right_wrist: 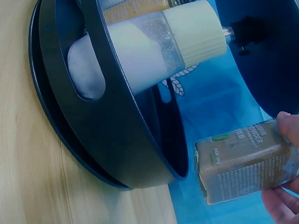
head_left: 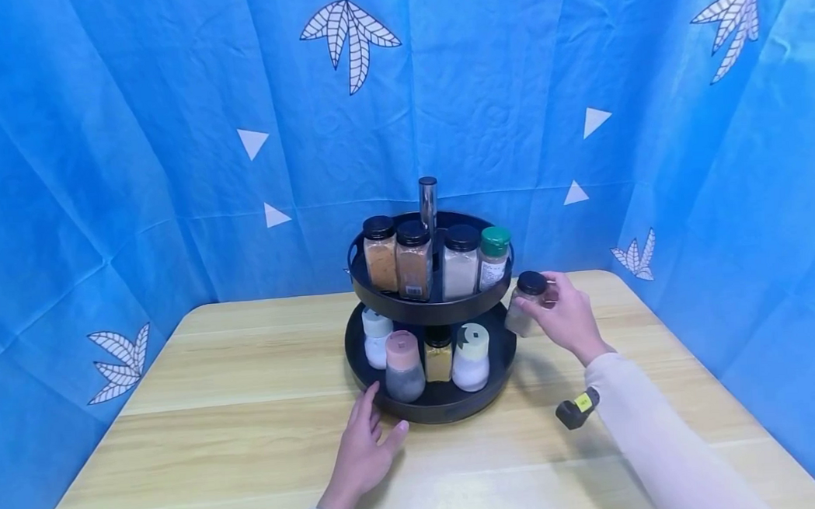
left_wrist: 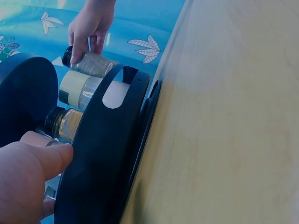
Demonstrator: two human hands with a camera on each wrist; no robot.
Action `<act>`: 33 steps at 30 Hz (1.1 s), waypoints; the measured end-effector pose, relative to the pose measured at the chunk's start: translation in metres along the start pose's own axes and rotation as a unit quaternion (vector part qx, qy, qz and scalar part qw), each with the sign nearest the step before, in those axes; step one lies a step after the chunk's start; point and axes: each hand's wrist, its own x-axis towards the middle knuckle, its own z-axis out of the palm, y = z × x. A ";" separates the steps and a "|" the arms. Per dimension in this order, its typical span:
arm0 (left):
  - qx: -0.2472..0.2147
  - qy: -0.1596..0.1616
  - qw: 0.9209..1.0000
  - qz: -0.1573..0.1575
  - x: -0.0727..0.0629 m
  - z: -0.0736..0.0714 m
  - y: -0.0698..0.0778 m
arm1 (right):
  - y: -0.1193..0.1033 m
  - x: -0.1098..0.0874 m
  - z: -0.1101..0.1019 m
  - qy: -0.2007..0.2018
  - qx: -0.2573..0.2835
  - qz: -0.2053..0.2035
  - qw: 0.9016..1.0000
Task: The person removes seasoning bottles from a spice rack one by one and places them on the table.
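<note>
Knock risk, lower tray (head_left: 452, 413).
Right hand (head_left: 567, 316) pinches the tilted cumin jar (right_wrist: 238, 163) just beside it; the upper tray (head_left: 439, 312) could catch its lid (head_left: 532, 282). Left hand (head_left: 365, 450) lies loosely spread at the front, contact unclear from here; a nudge could swing things.

We saw a gap on the lower tray (head_left: 445, 413), right of the cream-lidded jar (head_left: 471, 367); upper tray (head_left: 435, 313) blocked overhead.
</note>
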 end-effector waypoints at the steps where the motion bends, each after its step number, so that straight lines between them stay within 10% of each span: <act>1: 0.000 0.000 1.000 0.000 0.000 0.000 0.000 | 0.001 0.000 -0.001 0.001 -0.001 -0.001 1.000; 33: 0.002 -0.003 1.000 -0.009 -0.002 -0.001 0.002 | 0.017 -0.004 -0.010 0.034 -0.027 -0.015 0.999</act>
